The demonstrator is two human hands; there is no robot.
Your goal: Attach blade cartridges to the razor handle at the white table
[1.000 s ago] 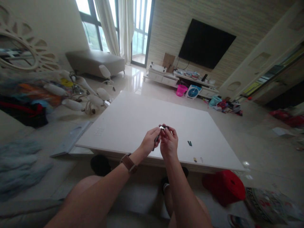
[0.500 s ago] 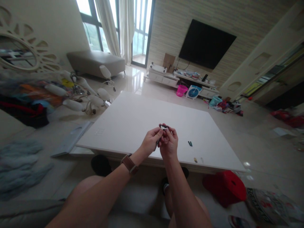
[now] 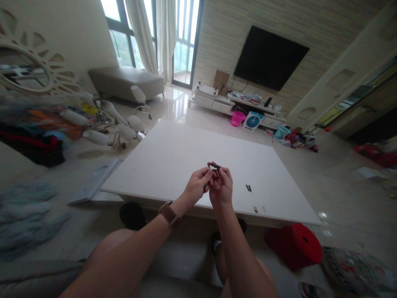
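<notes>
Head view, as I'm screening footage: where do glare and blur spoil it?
Head view, upper part: window panes wash out nearly white, glossy floor mirrors bright streaks; head view, centre: small held item glints, too soft to identify; head view, left edge: grey-blue heap looks smeared.

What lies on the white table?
Two dark strips, a small brownish piece, a pale bit and a faint clear item. The left hand and right hand hide part of the tabletop; anything there is unseen.

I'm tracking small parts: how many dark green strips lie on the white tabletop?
2: a left strip and a right strip, both right of the right hand; others may be hidden.
</notes>
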